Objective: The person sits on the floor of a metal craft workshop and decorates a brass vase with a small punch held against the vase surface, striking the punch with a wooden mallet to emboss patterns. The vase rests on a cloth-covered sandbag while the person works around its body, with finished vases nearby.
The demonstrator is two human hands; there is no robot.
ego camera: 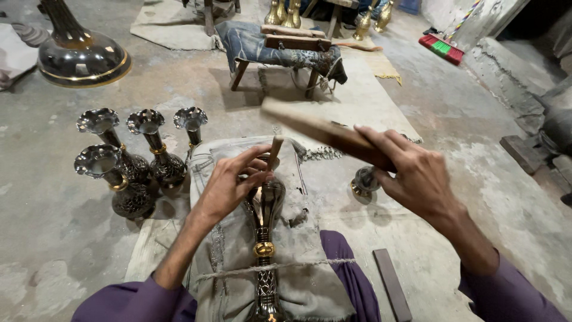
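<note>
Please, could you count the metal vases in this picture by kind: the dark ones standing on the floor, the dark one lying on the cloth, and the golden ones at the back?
Dark vases standing at left: 4
Dark vase lying on the cloth, under the left hand: 1
Golden vases at the back, partly cut off: at least 4
Total: at least 9
</note>
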